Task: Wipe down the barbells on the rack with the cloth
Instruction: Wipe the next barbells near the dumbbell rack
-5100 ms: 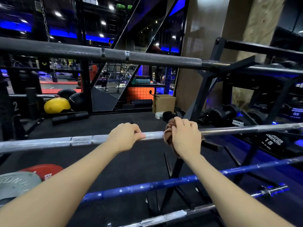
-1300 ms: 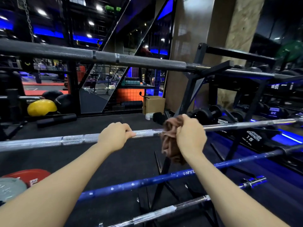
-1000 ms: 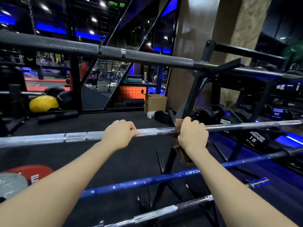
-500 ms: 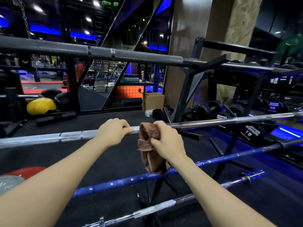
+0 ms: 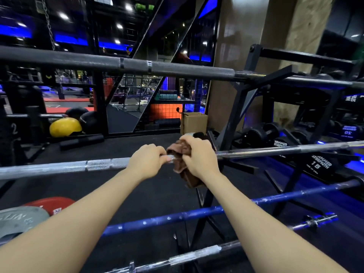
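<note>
Left hand [image 5: 146, 160] curls over a silver bar [image 5: 98, 164], fingers wrapped around it. Just beside it, the right hand [image 5: 199, 156] clutches a brown cloth [image 5: 182, 164] bunched around the same bar, a fold hanging below. This bar lies across a black rack [image 5: 234, 119], with a grey bar [image 5: 137, 65] above and a blue bar [image 5: 197, 211] below.

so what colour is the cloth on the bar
Brown; the cloth shows best in the head view, bunched in the right hand.
</note>
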Motion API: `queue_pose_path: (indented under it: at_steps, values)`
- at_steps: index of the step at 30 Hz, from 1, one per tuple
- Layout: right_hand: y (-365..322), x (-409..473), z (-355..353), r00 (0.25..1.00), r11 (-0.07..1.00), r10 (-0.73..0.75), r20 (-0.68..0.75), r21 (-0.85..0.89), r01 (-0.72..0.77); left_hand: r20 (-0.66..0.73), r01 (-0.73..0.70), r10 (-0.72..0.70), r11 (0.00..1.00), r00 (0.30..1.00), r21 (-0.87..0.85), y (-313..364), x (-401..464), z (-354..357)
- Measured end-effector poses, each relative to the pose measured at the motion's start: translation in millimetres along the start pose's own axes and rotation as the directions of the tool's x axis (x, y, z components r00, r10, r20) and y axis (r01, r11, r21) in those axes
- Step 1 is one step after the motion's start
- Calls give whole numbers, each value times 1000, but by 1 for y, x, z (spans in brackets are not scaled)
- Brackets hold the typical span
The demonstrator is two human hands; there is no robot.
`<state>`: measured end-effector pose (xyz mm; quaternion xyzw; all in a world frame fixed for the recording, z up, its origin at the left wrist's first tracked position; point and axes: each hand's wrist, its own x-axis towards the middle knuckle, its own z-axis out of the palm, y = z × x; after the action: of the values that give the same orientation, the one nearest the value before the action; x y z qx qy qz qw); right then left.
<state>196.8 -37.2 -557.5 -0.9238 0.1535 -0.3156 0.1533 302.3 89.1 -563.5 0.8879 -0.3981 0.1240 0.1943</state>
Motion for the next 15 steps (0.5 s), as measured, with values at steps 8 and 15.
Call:
queue_pose_path:
  at_steps: [8,15]
  values:
    - [14,-31,-2,987,973,-152,-58,169,160,-149,16,-11,999,989,31,-2,-27,-4]
    - [19,-54,-14,988,976,-130,81,188,113,-248,-51,47,999,968,-8,0,-49,-7]
